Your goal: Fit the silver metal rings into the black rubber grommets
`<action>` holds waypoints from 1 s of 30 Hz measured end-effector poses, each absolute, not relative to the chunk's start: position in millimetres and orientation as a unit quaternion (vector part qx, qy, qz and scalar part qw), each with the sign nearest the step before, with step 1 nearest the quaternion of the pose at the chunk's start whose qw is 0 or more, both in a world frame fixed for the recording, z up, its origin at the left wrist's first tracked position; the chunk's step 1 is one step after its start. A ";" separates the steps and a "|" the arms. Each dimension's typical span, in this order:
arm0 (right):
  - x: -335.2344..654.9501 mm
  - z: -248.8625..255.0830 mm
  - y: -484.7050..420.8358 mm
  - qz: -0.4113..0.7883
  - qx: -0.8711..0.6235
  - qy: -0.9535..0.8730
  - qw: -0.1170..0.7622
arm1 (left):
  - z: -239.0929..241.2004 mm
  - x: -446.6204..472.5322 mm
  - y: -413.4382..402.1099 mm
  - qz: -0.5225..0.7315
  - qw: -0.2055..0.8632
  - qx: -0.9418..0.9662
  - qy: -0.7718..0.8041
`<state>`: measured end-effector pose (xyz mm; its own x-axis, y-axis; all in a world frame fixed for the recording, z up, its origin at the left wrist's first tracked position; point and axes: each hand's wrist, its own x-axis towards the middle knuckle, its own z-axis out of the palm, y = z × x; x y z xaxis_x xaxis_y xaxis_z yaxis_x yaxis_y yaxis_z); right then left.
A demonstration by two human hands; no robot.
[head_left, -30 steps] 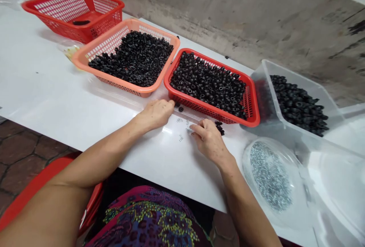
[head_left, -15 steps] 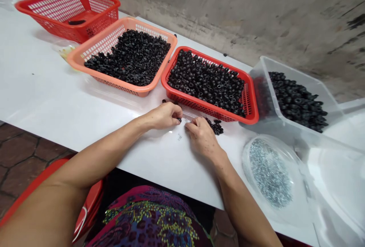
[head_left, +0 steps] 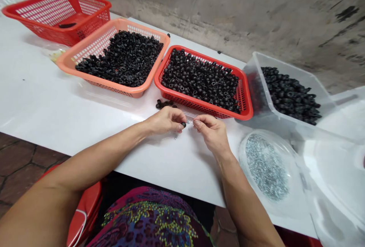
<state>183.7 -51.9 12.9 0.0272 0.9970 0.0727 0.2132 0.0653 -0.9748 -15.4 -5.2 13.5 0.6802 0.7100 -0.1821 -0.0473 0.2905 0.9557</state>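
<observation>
A gray wall goes along the back, and its top is cut off. The white worktop is cut off on the left. On it sits an orange basket full of little black rings. They hide most of its bottom. The far red basket has one dark thing inside, too hard to make out. The near red basket is packed with black beads. A clear bin on the right holds more black pieces. Past it, something big and white is blurry and cut off.

A round tub holds shiny bits, too small to tell apart. Something red is below, mostly behind the left arm, so I can't tell what it is.

The left hand pinches a black bead, and its fingers cover part of it. The right hand is just beside it, with its fingertips pinched on a tiny shiny bit. Its shape is too small to see. A few loose black beads lie behind the left hand, which hides some.
</observation>
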 end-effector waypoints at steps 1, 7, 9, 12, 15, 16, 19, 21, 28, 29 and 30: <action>183.0 12.5 -52.4 0.432 -0.538 -0.547 0.474 | 13.6 -14.3 -6.5 0.262 0.748 0.527 0.305; 175.2 21.7 -62.0 0.423 -0.518 -0.547 0.503 | 13.3 -9.6 -11.6 0.279 0.804 0.448 0.273; 173.5 26.2 -65.9 0.381 -0.529 -0.560 0.511 | 13.0 -9.4 -11.8 0.281 0.833 0.398 0.261; 171.1 30.6 -70.3 0.324 -0.534 -0.585 0.517 | 12.7 -9.9 -10.9 0.288 0.866 0.329 0.243; 168.3 32.0 -72.9 0.289 -0.528 -0.608 0.518 | 12.5 -9.2 -10.4 0.290 0.874 0.303 0.246; 167.4 32.0 -73.3 0.283 -0.526 -0.613 0.517 | 12.6 -8.5 -10.6 0.292 0.871 0.304 0.250; 165.8 31.5 -74.0 0.274 -0.521 -0.624 0.514 | 13.4 -6.0 -12.1 0.305 0.860 0.314 0.263; 165.9 31.0 -73.9 0.270 -0.522 -0.624 0.515 | 14.5 -4.9 -13.2 0.310 0.857 0.315 0.265; 167.7 30.2 -73.7 0.258 -0.535 -0.610 0.524 | 18.6 -6.1 -14.3 0.307 0.871 0.296 0.243; 167.5 30.4 -73.9 0.256 -0.533 -0.612 0.525 | 18.6 -6.4 -14.4 0.303 0.874 0.293 0.241; 167.1 30.7 -74.0 0.253 -0.529 -0.615 0.527 | 18.6 -6.7 -14.4 0.301 0.876 0.290 0.241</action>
